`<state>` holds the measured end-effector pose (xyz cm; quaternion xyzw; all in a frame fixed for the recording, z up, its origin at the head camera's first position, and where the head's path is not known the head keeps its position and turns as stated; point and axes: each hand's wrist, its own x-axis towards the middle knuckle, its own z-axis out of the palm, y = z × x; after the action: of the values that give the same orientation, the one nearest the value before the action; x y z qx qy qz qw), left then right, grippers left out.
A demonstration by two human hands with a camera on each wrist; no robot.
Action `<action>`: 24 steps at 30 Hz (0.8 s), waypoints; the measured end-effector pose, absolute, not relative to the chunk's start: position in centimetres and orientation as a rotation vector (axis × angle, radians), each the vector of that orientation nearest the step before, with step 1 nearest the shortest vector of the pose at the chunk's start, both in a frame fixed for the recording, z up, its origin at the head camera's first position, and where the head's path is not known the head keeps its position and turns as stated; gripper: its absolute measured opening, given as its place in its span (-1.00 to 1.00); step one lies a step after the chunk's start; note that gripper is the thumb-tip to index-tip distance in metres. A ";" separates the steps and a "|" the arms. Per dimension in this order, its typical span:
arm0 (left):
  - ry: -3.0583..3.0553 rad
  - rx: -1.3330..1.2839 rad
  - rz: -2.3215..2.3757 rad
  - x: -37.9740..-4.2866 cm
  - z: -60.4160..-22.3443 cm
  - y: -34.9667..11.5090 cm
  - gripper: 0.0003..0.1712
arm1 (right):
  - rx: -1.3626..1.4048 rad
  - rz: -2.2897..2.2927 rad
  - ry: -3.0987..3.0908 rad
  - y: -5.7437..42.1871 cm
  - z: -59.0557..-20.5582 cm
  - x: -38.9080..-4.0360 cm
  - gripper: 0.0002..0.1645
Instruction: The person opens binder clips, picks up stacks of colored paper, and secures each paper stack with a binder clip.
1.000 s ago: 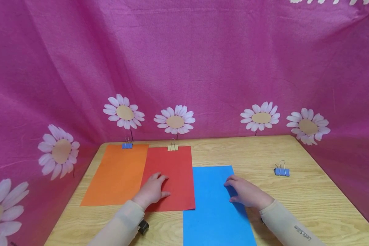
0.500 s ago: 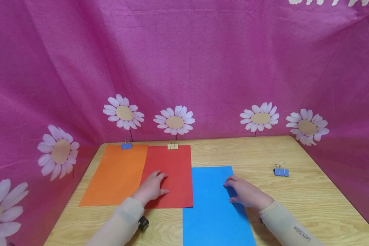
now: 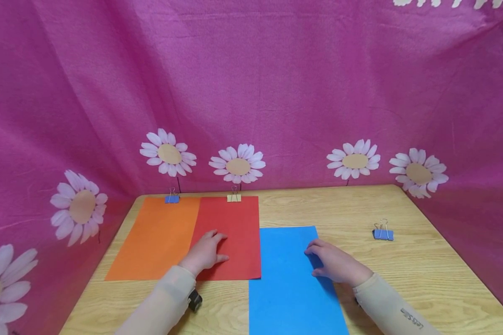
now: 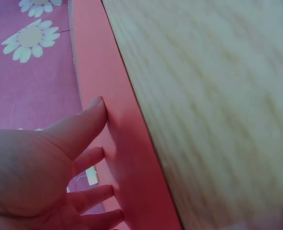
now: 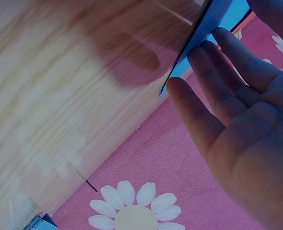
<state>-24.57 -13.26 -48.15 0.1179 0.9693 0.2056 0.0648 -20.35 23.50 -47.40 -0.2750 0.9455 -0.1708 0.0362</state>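
Note:
My left hand (image 3: 203, 253) rests its spread fingertips and thumb on a red sheet of paper (image 3: 241, 223), near its left side. In the left wrist view the hand's fingertips (image 4: 99, 104) press down on the red surface. A pale yellow binder clip (image 3: 234, 198) sits at this sheet's far edge. My right hand (image 3: 337, 264) touches the right side of a blue sheet (image 3: 285, 298) with loosely bent fingers. In the right wrist view the fingertips (image 5: 175, 86) lie along the blue sheet's edge. The red sheet's near right corner overlaps the blue one.
An orange sheet (image 3: 155, 237) lies on the left, bordering the red one, with a blue binder clip (image 3: 172, 199) at its far edge. Another blue binder clip (image 3: 383, 234) stands at the right of the wooden table (image 3: 402, 279). A pink flowered cloth (image 3: 276, 93) surrounds the table.
The red sheet has slid away from me and slightly left under my left hand, its clip moving along. The orange sheet shifts slightly left. My right hand and the blue sheet stay nearly still.

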 end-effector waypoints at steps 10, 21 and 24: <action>2.937 0.337 0.616 -25.2 -48.7 -13.5 -0.22 | -0.821 -0.529 2.903 23.7 -47.7 -20.5 -0.45; 2.938 0.325 0.603 -25.3 -48.7 -13.5 -0.22 | -0.826 -0.526 2.902 23.8 -47.6 -20.4 -0.44; 2.940 0.330 0.598 -25.3 -48.8 -13.5 -0.23 | -0.824 -0.524 2.903 24.0 -47.6 -20.4 -0.45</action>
<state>-25.33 -13.47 -48.76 0.1092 0.9722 0.1978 0.0618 -20.41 24.01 -47.64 -0.2689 0.9471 -0.1708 0.0391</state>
